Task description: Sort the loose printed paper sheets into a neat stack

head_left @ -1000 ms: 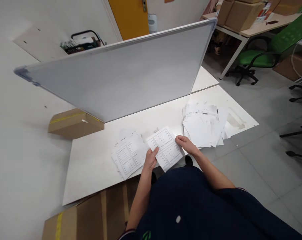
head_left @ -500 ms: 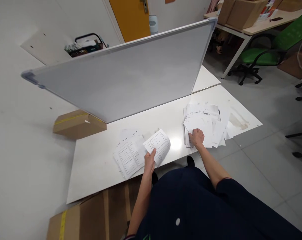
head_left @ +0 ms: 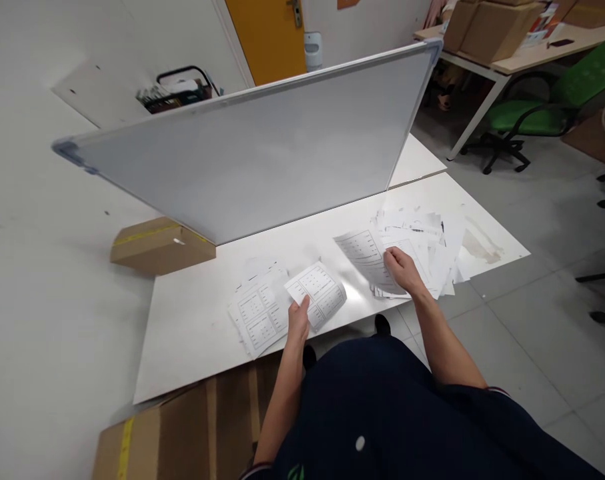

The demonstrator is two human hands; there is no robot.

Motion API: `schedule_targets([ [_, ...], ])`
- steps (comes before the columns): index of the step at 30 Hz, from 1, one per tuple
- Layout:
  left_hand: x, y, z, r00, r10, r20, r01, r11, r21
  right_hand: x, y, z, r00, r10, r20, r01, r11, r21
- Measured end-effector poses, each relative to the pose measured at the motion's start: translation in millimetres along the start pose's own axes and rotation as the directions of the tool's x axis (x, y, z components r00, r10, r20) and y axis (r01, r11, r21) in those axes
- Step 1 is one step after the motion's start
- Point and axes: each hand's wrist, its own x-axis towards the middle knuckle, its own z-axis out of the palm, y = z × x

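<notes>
My left hand (head_left: 298, 318) is closed on a printed paper sheet (head_left: 318, 291), thumb on top, its far side curling down. To its left a loose pile of printed sheets (head_left: 260, 313) lies on the white table (head_left: 182, 333). My right hand (head_left: 402, 268) pinches another printed sheet (head_left: 365, 257) by its right edge, raised and bent, tilting toward the left. Beneath and beyond that hand spreads a messy stack of papers (head_left: 432, 250), partly covered by the hand and the lifted sheet.
A whiteboard (head_left: 262, 153) stands upright along the table's back. Cardboard boxes sit at the table's left end (head_left: 157, 247) and below it (head_left: 182, 433). Farther right are a green office chair (head_left: 527, 120) and a desk (head_left: 512, 63) with boxes.
My right hand has lifted a printed sheet off the right stack, turning its printed face into view. My left hand stays nearly in place with its sheet.
</notes>
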Motion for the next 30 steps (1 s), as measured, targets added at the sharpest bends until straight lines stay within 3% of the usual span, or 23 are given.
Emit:
schedule_targets([
  [2, -2, 6, 3.5, 1.0, -0.009, 0.008, 0.008, 1.0, 0.003, -3, -14, 2, 0.998, -0.04, 0.046, 0.03, 0.979, 0.202],
  [4, -5, 12, 7.0, 1.0, -0.013, 0.016, 0.013, 1.0, 0.022, -3, -20, 12, 0.997, -0.026, 0.079, 0.004, 0.963, 0.268],
  [13, -12, 18, 14.7, 0.982, 0.11, 0.153, -0.108, 0.994, -0.02, -14, -24, 66, 0.991, -0.009, 0.134, 0.002, 0.999, 0.052],
  [18, -10, 14, 13.5, 0.968, 0.217, 0.126, -0.226, 0.972, 0.063, -22, -25, 78, 0.983, -0.004, 0.181, -0.005, 0.999, 0.046],
  [22, -7, 12, 6.4, 0.959, 0.261, 0.11, -0.279, 0.938, 0.206, -17, -18, 74, 0.987, -0.021, 0.157, 0.001, 0.992, 0.122],
  [24, -8, 13, 1.8, 0.95, 0.282, 0.136, -0.311, 0.899, 0.307, -12, -14, 70, 0.954, -0.06, 0.292, -0.016, 0.968, 0.251],
  [27, -11, 15, -3.9, 0.915, 0.322, 0.244, -0.396, 0.833, 0.385, -10, -10, 68, 0.846, -0.145, 0.514, -0.109, 0.896, 0.431],
  [28, -12, 15, -5.4, 0.9, 0.338, 0.276, -0.428, 0.806, 0.409, -11, -9, 69, 0.838, -0.153, 0.524, -0.122, 0.883, 0.453],
  [30, -14, 13, -8.1, 0.869, 0.376, 0.322, -0.49, 0.741, 0.458, -15, -4, 72, 0.869, -0.156, 0.469, -0.087, 0.885, 0.457],
])
